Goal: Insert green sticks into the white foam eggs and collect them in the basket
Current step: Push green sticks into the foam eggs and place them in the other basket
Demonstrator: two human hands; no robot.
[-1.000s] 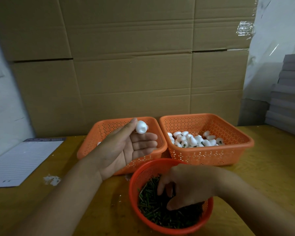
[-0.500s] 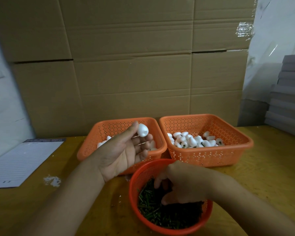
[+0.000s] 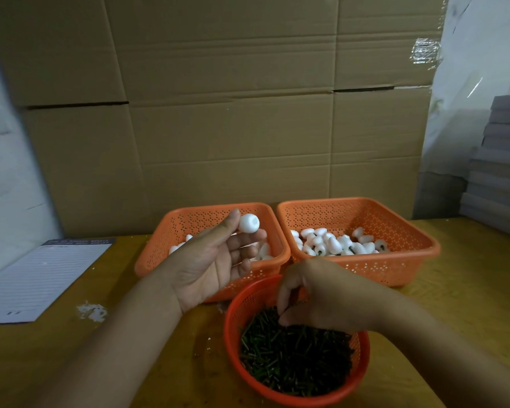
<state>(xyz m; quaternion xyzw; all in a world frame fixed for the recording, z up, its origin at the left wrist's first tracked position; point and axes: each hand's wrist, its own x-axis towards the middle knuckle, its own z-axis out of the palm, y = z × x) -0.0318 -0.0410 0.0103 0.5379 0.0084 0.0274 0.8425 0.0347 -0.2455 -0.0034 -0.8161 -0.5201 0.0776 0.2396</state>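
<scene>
Corrugated cardboard [image 3: 218, 128] behind smooth foam egg [image 3: 248, 222]

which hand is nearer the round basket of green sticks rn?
Right. The right hand is curled down inside the round basket, fingertips at the green sticks. The left hand is raised beyond it, pinching a foam egg.

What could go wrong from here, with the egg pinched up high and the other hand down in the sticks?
1. The left hand pinches the foam egg only at thumb and fingertip; it may slip and drop into the left basket.
2. The right hand hides its fingertips above the green sticks, so it may pick several, or none.
3. Pressing down could tip the round red basket.
</scene>
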